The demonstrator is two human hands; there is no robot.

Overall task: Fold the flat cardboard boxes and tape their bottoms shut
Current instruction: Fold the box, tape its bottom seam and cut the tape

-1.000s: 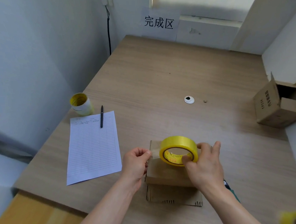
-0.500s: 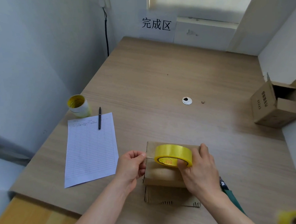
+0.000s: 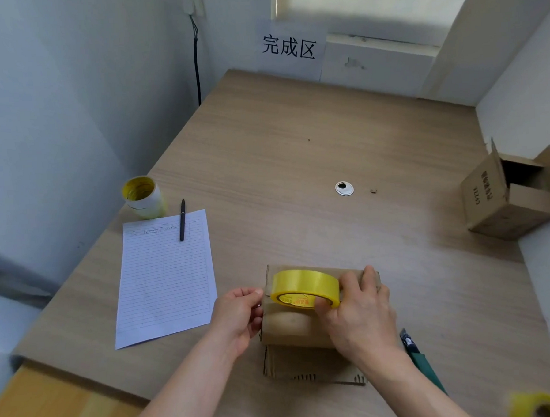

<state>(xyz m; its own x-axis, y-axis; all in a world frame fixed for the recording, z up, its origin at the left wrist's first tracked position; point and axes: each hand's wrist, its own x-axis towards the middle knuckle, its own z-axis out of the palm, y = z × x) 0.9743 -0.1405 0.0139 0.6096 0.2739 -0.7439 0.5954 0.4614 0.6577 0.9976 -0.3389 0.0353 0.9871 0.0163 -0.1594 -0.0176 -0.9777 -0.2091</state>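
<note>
Tape roll (image 3: 305, 286) pinched between right fingers (image 3: 369, 276) (atop the box (image 3: 293, 330)).

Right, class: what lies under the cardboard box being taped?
Under the cardboard box lies flat cardboard, its near edge sticking out toward the person. The box and the right hand cover the rest, so the sheet count cannot be told.

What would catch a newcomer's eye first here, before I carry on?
The bright yellow tape roll stands out, gripped by the right hand atop the cardboard box at front centre; the left hand pinches at the box's left edge, seemingly the tape's end. Then the open box far right and the lined sheet at left.
</note>
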